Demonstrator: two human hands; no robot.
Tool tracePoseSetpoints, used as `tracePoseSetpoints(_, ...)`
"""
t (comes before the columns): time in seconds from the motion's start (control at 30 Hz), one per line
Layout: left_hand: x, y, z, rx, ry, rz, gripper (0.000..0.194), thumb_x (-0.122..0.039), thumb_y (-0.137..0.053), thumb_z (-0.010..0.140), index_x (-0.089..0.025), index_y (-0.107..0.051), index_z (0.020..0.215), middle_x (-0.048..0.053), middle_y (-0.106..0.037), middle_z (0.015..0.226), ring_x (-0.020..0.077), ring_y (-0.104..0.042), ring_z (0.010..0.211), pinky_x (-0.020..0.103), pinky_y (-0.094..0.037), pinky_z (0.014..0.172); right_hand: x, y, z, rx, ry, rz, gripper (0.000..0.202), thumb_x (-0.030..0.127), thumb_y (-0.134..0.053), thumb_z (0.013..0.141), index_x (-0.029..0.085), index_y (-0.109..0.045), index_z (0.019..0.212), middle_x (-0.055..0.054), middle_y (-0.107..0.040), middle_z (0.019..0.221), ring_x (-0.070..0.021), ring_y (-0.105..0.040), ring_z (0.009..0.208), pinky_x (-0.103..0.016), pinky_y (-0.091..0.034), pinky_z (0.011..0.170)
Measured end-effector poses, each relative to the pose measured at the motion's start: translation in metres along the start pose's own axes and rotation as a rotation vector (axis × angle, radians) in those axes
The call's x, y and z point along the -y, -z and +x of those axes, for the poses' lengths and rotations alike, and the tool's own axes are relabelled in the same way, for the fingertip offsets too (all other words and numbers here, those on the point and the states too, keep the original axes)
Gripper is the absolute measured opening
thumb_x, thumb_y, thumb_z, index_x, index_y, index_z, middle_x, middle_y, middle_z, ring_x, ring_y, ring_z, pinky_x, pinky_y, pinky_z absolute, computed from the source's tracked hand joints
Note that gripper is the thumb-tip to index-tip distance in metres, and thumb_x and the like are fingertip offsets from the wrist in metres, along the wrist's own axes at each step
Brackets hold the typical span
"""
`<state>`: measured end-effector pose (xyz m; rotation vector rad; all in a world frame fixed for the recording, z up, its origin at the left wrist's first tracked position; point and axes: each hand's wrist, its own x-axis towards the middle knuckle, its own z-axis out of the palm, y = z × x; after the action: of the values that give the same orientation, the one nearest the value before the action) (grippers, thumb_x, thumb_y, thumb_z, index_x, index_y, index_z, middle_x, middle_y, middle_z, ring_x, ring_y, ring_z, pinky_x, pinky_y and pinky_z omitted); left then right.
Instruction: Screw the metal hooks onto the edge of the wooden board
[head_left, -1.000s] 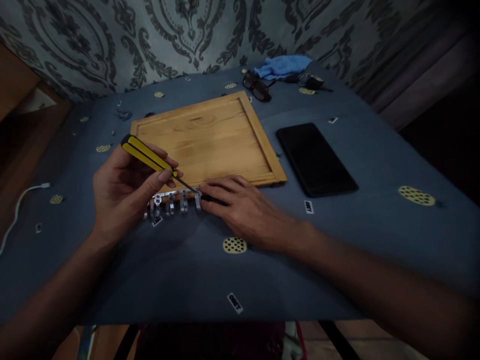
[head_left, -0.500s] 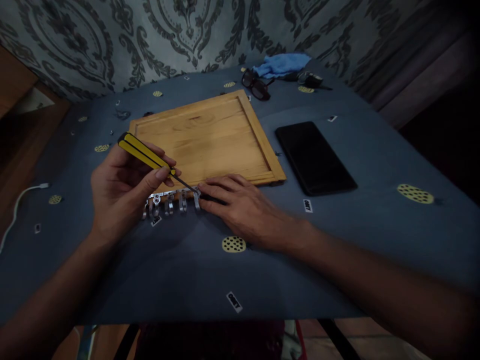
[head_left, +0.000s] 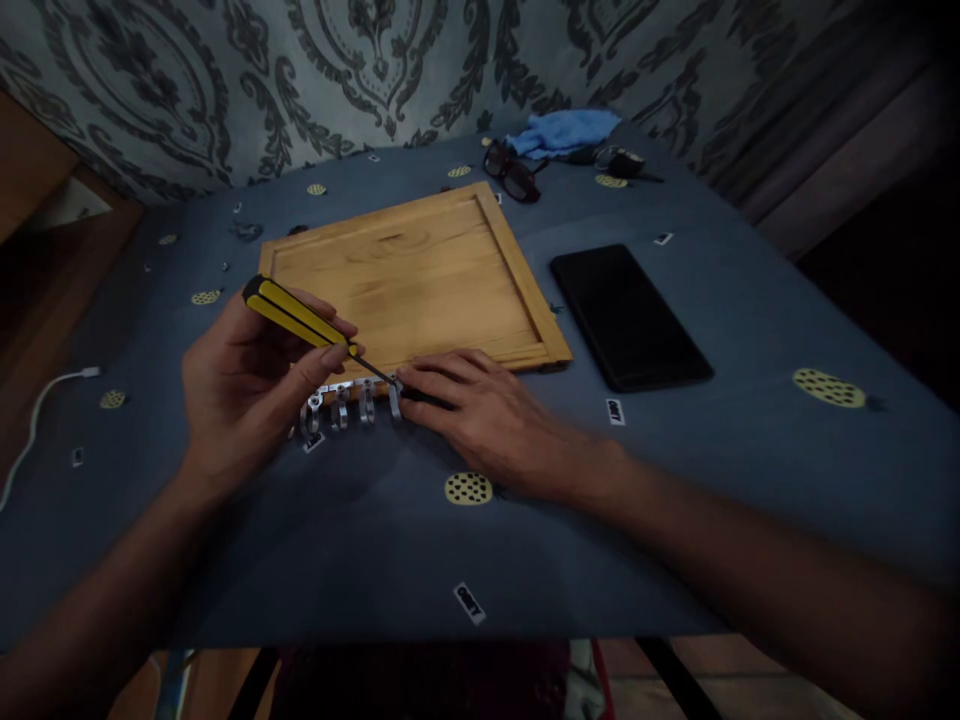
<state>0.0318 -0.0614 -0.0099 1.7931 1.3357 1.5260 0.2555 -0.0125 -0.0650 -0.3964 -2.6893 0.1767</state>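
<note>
My left hand is closed around the yellow and black handle of a screwdriver. Its shaft slants down to the right, and the tip meets the right end of a metal hook rail. Several silver hooks hang from the rail along the near edge of a framed wooden board. My right hand lies over that edge, its thumb and index finger closed about the rail's right end beside the screwdriver tip. My left fingers cover the rail's left end.
A black tablet or large phone lies right of the board. Behind are sunglasses, a blue cloth and a dark object with a cord. A white cable lies at left on the patterned blue tablecloth.
My left hand and the screwdriver handle have shifted slightly right and down, while the tip stays at the rail's right end. My right hand has barely moved.
</note>
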Motion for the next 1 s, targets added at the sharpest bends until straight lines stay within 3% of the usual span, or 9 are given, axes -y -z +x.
tracePoseSetpoints(0.3, -0.001, 0.001, 0.003, 0.048, -0.018, 0.051, 0.025, -0.026, -0.088, 0.078, -0.024, -0.075, 0.100, -0.002, -0.077, 0.092, 0.0148, -0.076, 0.083, 0.023, -0.065, 0.071, -0.001, 0.001, 0.000, -0.003, 0.001, 0.001, 0.030, 0.009, -0.060, 0.095, 0.013, -0.069, 0.123, -0.013, -0.070, 0.135, -0.0312, -0.058, 0.129, -0.050, -0.050, 0.103)
tracePoseSetpoints(0.53, -0.004, 0.001, 0.003, 0.062, 0.050, 0.053, 0.024, -0.028, -0.088, 0.078, -0.023, -0.075, 0.097, 0.003, -0.078, 0.093, 0.0178, -0.075, 0.078, 0.027, -0.066, 0.065, 0.000, 0.001, 0.000, 0.002, -0.006, 0.016, 0.035, 0.006, -0.064, 0.091, 0.014, -0.068, 0.125, -0.013, -0.069, 0.137, -0.0313, -0.057, 0.131, -0.050, -0.050, 0.103)
tracePoseSetpoints(0.77, -0.006, 0.001, 0.002, 0.117, 0.066, 0.079, 0.027, -0.027, -0.084, 0.082, -0.023, -0.072, 0.107, 0.005, -0.077, 0.098, 0.0202, -0.076, 0.087, 0.030, -0.066, 0.072, -0.001, -0.001, 0.000, -0.012, 0.004, -0.001, 0.033, 0.008, -0.062, 0.093, 0.015, -0.068, 0.125, -0.011, -0.070, 0.135, -0.0299, -0.058, 0.128, -0.047, -0.049, 0.104)
tracePoseSetpoints(1.0, -0.012, -0.006, 0.002, 0.087, 0.113, 0.054, 0.025, -0.026, -0.084, 0.082, -0.023, -0.071, 0.104, 0.004, -0.076, 0.096, 0.0198, -0.075, 0.088, 0.033, -0.065, 0.078, -0.001, 0.000, -0.001, -0.010, 0.002, 0.004, 0.031, 0.010, -0.058, 0.096, 0.015, -0.068, 0.125, -0.013, -0.069, 0.136, -0.0293, -0.057, 0.129, -0.048, -0.049, 0.103)
